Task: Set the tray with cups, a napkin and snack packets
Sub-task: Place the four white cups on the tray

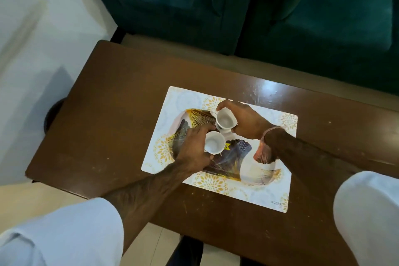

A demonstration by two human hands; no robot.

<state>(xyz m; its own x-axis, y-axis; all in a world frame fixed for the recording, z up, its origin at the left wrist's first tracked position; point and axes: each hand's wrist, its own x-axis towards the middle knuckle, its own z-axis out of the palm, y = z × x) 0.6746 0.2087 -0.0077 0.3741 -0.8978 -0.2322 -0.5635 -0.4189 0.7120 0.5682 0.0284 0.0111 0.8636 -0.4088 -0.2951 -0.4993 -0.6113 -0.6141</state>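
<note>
An oval tray [235,157] with a gold and dark leaf pattern lies on a white placemat [259,192]. My left hand [194,147] grips a small white cup [213,142], upright over the tray's middle. My right hand [246,121] holds a second white cup [225,120], tilted toward me above the tray's far edge. Both cups look empty. A bit of yellow label [227,146] shows under the near cup. No napkin or snack packet is in view.
The placemat sits on a brown wooden table [108,114]. A dark green sofa [280,6] stands right behind the table. White floor lies to the left, with a dark round object [53,114] at the table's left edge.
</note>
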